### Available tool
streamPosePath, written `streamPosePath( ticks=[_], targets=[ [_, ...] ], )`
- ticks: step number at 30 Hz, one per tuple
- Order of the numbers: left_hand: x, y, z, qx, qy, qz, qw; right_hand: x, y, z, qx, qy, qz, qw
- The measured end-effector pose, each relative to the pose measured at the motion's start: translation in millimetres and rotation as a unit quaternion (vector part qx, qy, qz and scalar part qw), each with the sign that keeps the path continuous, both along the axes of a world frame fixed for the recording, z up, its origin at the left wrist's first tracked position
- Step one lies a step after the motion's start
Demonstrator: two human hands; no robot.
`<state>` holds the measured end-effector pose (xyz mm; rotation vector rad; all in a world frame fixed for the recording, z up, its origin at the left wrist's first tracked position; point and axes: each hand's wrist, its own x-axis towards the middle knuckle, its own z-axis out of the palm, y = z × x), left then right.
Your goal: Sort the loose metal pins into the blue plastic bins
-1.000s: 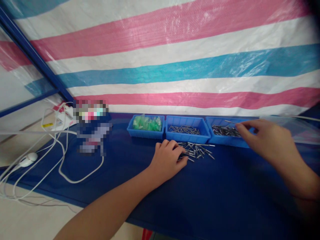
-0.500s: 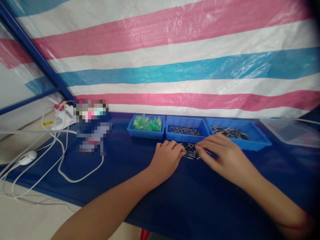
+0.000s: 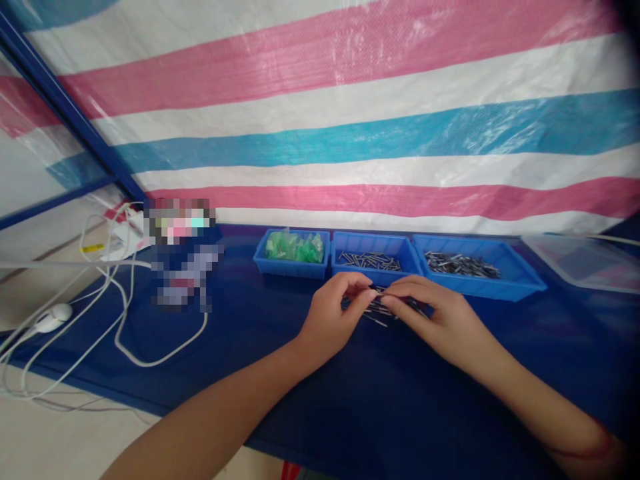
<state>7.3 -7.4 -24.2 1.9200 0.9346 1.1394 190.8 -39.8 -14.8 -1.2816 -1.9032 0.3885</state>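
Observation:
A loose pile of thin metal pins (image 3: 376,308), like nails or rivets, lies on the blue table in front of the bins. Over its left side, my left hand (image 3: 336,308) is closed in a pinch, thumb against forefinger. My right hand (image 3: 434,305) pinches from the right, its fingertips nearly meeting those of the left. A small dark piece, seemingly one of the pins, shows between the two sets of fingertips; most of it is hidden. Behind the hands, the middle blue bin (image 3: 345,272) holds similar pins. The right blue bin (image 3: 517,267) contains darker, thicker-looking metal pins.
A left blue bin (image 3: 293,269) holds green plastic packets (image 3: 295,247). At far right lies a clear plastic lid or tray (image 3: 585,263). White cables (image 3: 150,363) loop over the table's left side near blurred-out items. A striped plastic sheet (image 3: 350,147) hangs behind the table.
My left hand has turned, bringing its thumb into view, and rises slightly from the pile. My right hand has moved a little left, so the fingertips of both hands now nearly meet.

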Motion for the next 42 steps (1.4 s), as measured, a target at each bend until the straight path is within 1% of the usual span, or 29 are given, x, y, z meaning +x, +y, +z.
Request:
streamPosePath(
  ticks=[3,6,8,17,22,25,28,30,32,34,36,38,40,42],
  targets=[
    [0,-1,0.7,0.020,0.020,-0.014,0.999,3,0,1.8,-0.036,0.071,-0.034,0.996],
    [1,-3,2.2,0.047,0.042,-0.041,0.997,2,-2,3.5,-0.064,0.127,-0.043,0.989],
    [1,-5,2.8,0.053,0.042,-0.050,0.996,0,-4,4.4,-0.069,0.142,-0.048,0.986],
    [1,-6,1.9,0.024,0.027,-0.040,0.999,-2,-7,2.7,-0.058,0.125,-0.058,0.989],
    [1,-5,3.0,0.043,0.054,-0.069,0.995,-3,-9,5.9,-0.033,0.111,-0.012,0.993],
    [1,-5,3.8,0.047,0.051,-0.058,0.996,-2,-9,7.0,-0.024,0.111,-0.001,0.994],
    [-1,-3,5.1,0.052,0.037,-0.032,0.997,0,-7,5.7,-0.043,0.105,0.001,0.994],
    [-2,-2,6.0,0.050,0.035,-0.022,0.998,1,-5,4.8,-0.067,0.090,0.015,0.994],
    [-2,-1,6.7,0.045,0.049,-0.018,0.998,2,-3,5.2,-0.081,0.072,0.032,0.994],
    [-3,0,7.1,0.050,0.079,-0.013,0.996,5,-1,7.8,-0.074,0.056,0.033,0.995],
    [-4,2,6.8,0.069,0.117,0.006,0.991,14,2,12.6,-0.047,0.039,0.006,0.998],
    [-5,4,5.9,0.092,0.155,0.028,0.983,30,6,18.7,-0.002,0.009,-0.053,0.999],
    [-6,5,4.9,0.112,0.207,0.041,0.971,53,10,24.3,0.047,-0.039,-0.143,0.988],
    [-7,4,4.5,0.126,0.254,0.041,0.958,79,14,26.7,0.079,-0.099,-0.247,0.961]
  ],
)
